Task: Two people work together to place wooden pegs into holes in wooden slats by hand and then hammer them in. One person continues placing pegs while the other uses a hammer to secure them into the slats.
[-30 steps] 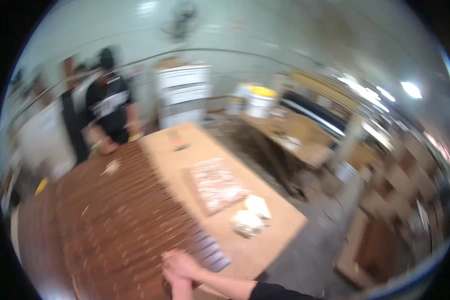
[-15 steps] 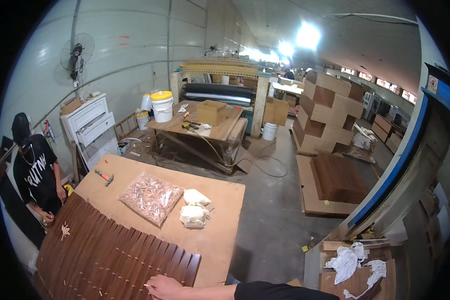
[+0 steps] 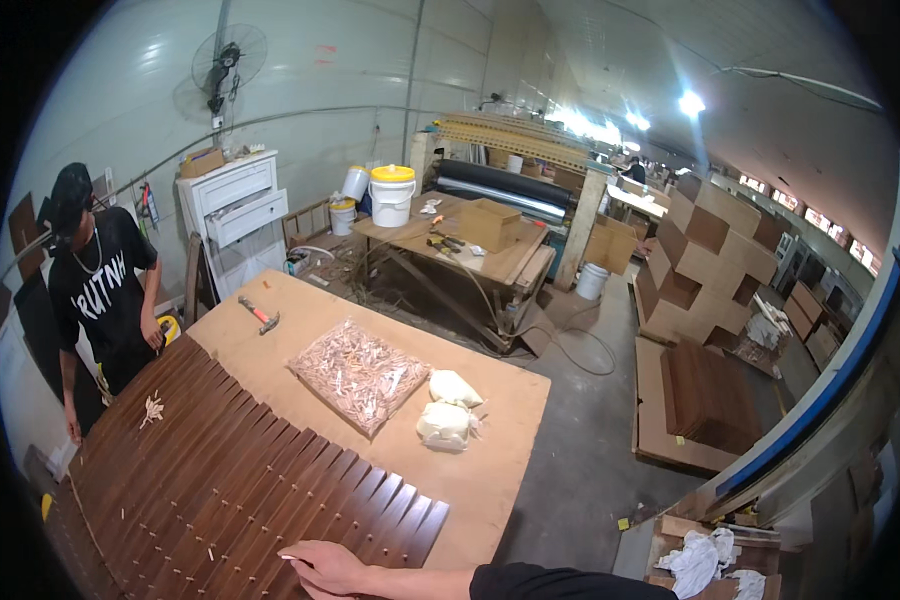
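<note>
Over the brown wooden slats, laid side by side on the table, my right hand reaches in from the lower edge. Its thumb and fingers are pinched on a small pale wooden dowel, whose tip shows. Similar pale pegs stick up in rows from the slats, and a few lie loose. A little pile of dowels rests on the slats toward the left. My left hand is out of sight.
A clear bag of dowels, two white bundles and a hammer lie on the tan tabletop. At the left stands a person in a black shirt. Beyond are a workbench and stacked panels.
The whole view has shifted, with the scene sliding right. My right hand still pinches the dowel, now farther from the slats' right end. The person's nearer arm has dropped to their side.
</note>
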